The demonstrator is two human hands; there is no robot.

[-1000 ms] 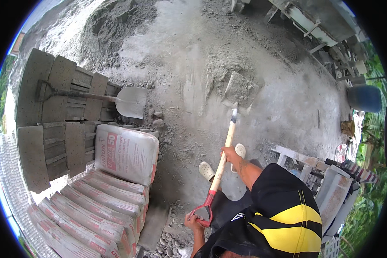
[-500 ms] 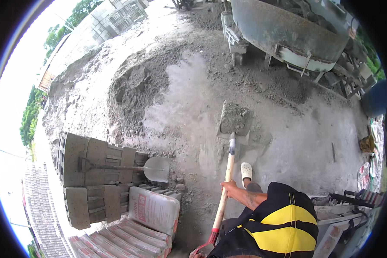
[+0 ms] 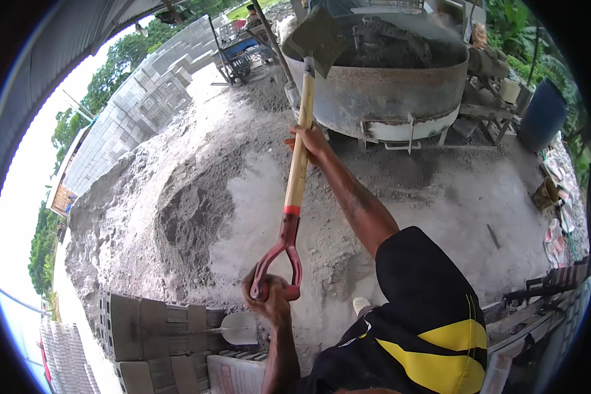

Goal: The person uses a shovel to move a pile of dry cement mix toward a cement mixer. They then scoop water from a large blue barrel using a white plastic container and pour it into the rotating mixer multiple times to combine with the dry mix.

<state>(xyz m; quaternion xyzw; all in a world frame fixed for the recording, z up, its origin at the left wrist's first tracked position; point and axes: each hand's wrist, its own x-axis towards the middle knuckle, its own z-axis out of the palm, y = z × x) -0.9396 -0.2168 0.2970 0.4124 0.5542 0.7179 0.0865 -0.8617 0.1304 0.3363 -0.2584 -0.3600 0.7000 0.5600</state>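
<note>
I hold a shovel with a wooden shaft (image 3: 297, 177) and a red D-grip. My left hand (image 3: 269, 295) is closed around the red grip low in the view. My right hand (image 3: 310, 141) grasps the shaft higher up, arm stretched out. The shovel's blade (image 3: 315, 36) is raised, carrying grey mix, beside the rim of a large round metal mixer tub (image 3: 387, 98) that has dark wet mix inside.
A big grey sand pile (image 3: 177, 210) lies at left on the concrete ground. Stacked concrete blocks (image 3: 157, 328) with a second shovel (image 3: 240, 328) on them and a cement bag (image 3: 243, 375) sit at bottom left. A blue barrel (image 3: 542, 115) stands right.
The shovel blade has lifted off the ground with its load and risen to the mixer tub's rim. My right arm has stretched out, and the view has swung upward.
</note>
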